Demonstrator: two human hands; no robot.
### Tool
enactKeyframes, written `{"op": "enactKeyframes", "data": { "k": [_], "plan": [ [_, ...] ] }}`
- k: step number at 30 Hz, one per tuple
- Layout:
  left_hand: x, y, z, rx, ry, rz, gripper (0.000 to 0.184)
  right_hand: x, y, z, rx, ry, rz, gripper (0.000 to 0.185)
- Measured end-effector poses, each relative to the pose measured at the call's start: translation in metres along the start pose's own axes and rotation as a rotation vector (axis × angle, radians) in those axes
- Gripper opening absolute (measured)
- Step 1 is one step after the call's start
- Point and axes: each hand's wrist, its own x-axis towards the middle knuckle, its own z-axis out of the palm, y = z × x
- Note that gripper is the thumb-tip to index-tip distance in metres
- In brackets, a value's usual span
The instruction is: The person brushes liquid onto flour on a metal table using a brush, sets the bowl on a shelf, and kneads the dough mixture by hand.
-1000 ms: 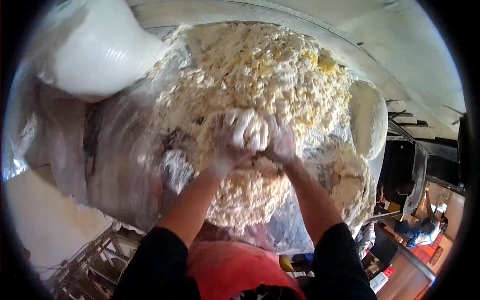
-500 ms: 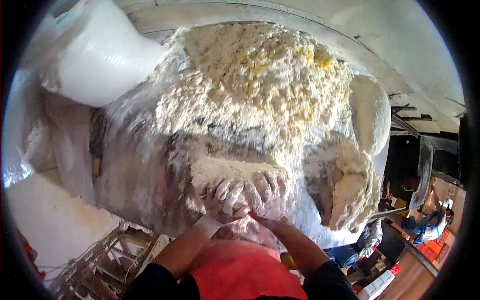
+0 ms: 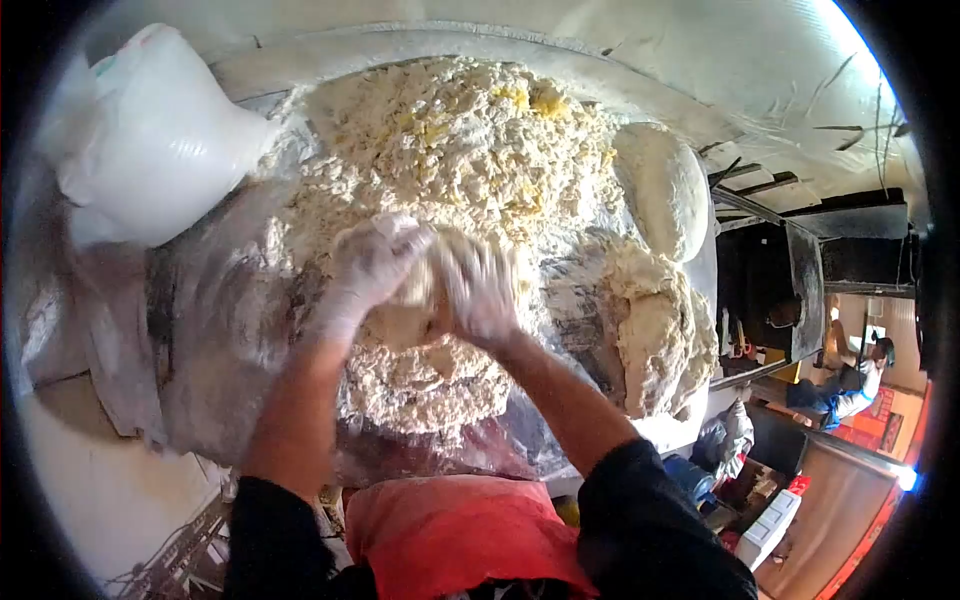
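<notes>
Holding the left hand (image 3: 380, 260) half curled against the far part of the near dough (image 3: 425, 385) on the bench (image 3: 210, 320), and the right hand (image 3: 482, 290) just beside, blurred, fingers partly stretched; impossible to tell firm grip from mere contact. Facing a crumbly heap (image 3: 440, 135) beyond the hands, with a white sack (image 3: 165, 150) farther left, and flanked on the right of the hands by a rough dough lump (image 3: 655, 340) and, behind that, a smooth pale mound (image 3: 664, 190).
</notes>
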Motion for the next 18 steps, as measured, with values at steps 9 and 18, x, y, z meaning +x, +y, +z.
{"op": "enactKeyframes", "data": {
  "k": [9,18],
  "plan": [
    [-0.154,0.006,0.101,0.194,0.614,0.391,0.077,-0.081,-0.066,-0.062,-0.014,-0.159,0.01,0.066],
    [-0.014,-0.063,0.115,0.083,0.591,0.211,0.079,0.019,0.039,0.035,-0.126,-0.403,0.187,0.073]
  ]
}}
